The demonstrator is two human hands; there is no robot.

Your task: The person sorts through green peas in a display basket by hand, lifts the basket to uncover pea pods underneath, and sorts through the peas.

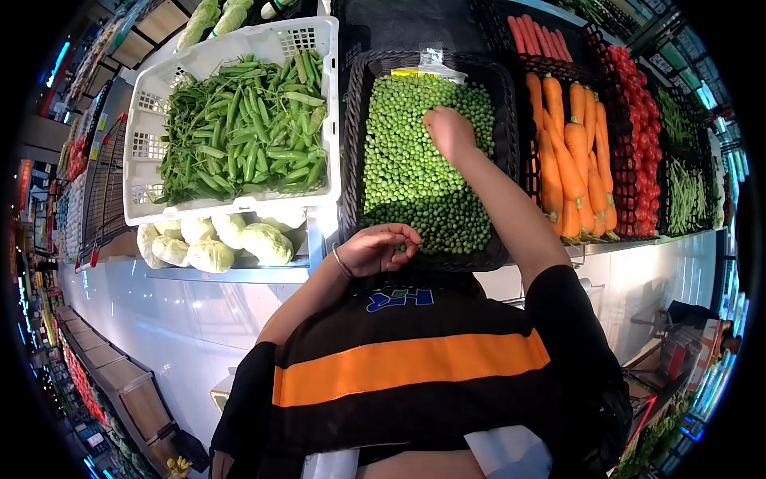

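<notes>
Loose green peas (pixel 399 152) fill a black woven basket (pixel 351 152) in front of me. My right hand (pixel 451 134) is over the far right part of the peas, its fingers closed and pointing down toward them. Whether it holds a pea is hidden. My left hand (pixel 379 247), with a bracelet at the wrist, is at the basket's near left edge. Its fingers curl in toward the thumb, and what lies inside them cannot be made out. A clear bag-like wrapper and a yellow-and-white label (pixel 427 73) lie at the far rim of the basket.
A white crate (pixel 335 104) of green pea pods (pixel 247 120) stands on the left, with pale cabbages (pixel 267 243) below it. Right of the peas are carrots (pixel 570 160), then red tomatoes (pixel 638 136) and green beans (pixel 686 195). A shopping cart (pixel 104 184) stands far left.
</notes>
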